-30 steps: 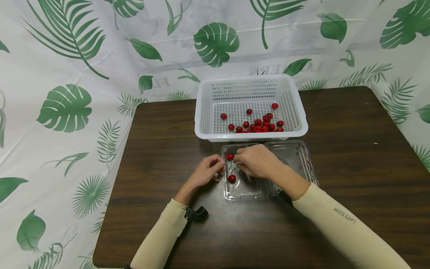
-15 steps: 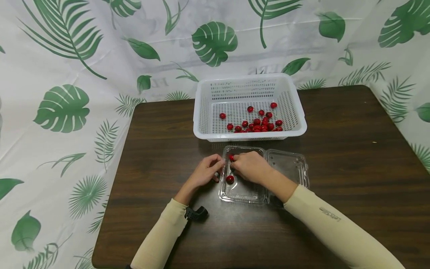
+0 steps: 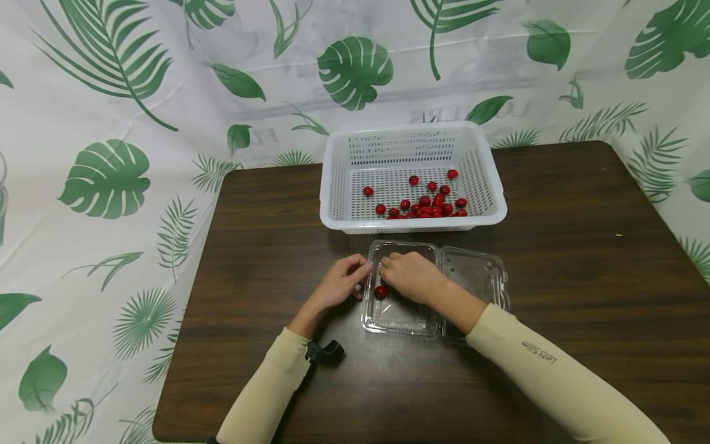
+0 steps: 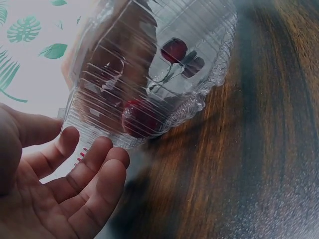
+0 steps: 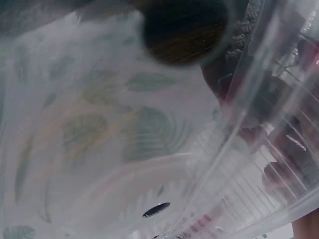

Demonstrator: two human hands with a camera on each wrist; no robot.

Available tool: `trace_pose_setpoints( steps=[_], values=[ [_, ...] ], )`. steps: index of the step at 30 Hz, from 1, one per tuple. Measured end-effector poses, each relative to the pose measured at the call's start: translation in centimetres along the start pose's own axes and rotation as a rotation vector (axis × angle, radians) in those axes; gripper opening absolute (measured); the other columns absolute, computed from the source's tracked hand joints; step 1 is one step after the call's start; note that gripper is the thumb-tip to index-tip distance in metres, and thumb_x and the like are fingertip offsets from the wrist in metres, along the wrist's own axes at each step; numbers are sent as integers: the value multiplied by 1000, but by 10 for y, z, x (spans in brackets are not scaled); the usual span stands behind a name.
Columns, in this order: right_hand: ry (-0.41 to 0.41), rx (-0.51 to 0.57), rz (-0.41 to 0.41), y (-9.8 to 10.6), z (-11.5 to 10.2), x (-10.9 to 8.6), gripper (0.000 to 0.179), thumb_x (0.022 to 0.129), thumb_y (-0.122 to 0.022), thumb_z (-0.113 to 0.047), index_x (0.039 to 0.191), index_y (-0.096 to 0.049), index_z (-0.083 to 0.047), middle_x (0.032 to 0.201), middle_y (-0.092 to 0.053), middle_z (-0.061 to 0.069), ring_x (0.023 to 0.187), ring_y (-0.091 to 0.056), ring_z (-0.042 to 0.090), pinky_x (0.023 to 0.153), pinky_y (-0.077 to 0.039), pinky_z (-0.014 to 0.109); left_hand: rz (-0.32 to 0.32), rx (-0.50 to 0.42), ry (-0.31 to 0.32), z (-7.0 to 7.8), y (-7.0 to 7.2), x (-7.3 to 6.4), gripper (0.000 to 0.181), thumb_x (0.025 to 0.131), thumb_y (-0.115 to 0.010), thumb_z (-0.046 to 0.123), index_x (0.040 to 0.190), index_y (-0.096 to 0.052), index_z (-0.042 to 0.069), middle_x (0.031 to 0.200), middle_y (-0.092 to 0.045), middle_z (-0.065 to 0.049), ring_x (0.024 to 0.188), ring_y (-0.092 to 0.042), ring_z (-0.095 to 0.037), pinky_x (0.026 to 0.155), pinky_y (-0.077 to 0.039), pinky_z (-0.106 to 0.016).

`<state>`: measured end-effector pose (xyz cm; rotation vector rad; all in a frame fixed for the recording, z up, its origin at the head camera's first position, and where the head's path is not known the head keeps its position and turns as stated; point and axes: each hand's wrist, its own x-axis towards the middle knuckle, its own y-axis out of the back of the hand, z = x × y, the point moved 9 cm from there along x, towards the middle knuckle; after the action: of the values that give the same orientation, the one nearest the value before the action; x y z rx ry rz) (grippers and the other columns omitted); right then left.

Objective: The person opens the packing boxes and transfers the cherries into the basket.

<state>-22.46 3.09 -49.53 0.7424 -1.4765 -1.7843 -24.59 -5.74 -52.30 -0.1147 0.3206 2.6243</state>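
An unlatched clear plastic clamshell box (image 3: pixel 402 325) lies on the table. My right hand (image 3: pixel 413 275) reaches into its left half with bent fingers, gripping a cherry (image 4: pixel 141 118) near the left wall. That cherry is hidden in the head view and shows through the plastic in the left wrist view. Another cherry with a stem (image 3: pixel 379 292) rests on the box floor just below the hand. My left hand (image 3: pixel 341 282) is at the box's left rim, its relaxed fingers touching the plastic. The right wrist view is blurred, with fingers partly visible through the wall.
Behind the box stands a white perforated basket (image 3: pixel 328 213) with several cherries (image 3: pixel 424 201) on its floor. The clear lid half (image 3: pixel 477 271) lies flat to the right. A leaf-print cloth (image 3: pixel 194 111) hangs behind the dark wooden table (image 3: pixel 261 209).
My right hand has moved slightly left, covering the upper cherry. The box has turned a little and its lid side has dropped toward me. My left hand stays in place.
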Motion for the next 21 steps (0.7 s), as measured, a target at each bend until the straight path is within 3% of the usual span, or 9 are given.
trace_pose_setpoints(
  steps=[7,11,16,21],
  values=[
    [5,-13,-49,-1,0,0,11,85,-72,-10,95,-66,-8,93,-61,4,78,-59,20,51,-52,31,27,7,-24,2,1,-2,22,102,-53,15,100,-60,-6,79,-61,-10,70,-61,-17,54,-58,-47],
    [-3,-18,-68,3,2,-1,24,79,-79,-13,99,-67,-9,96,-62,3,82,-59,19,52,-53,29,33,3,-36,4,1,-3,20,102,-53,14,98,-60,-5,78,-61,-11,69,-60,-16,52,-58,-44],
    [-12,-4,-73,15,5,-2,39,69,-86,-15,102,-66,-8,95,-60,3,85,-59,20,55,-55,31,37,-5,-25,4,2,-3,20,102,-54,14,98,-60,-5,79,-61,-12,71,-60,-19,55,-58,-48],
    [-42,31,-77,30,10,-4,27,81,-78,-9,104,-66,-7,106,-63,6,92,-62,23,58,-57,33,18,-29,-11,6,1,-5,21,102,-52,11,100,-59,-9,82,-61,-22,76,-62,-32,61,-56,-59]
  ],
)
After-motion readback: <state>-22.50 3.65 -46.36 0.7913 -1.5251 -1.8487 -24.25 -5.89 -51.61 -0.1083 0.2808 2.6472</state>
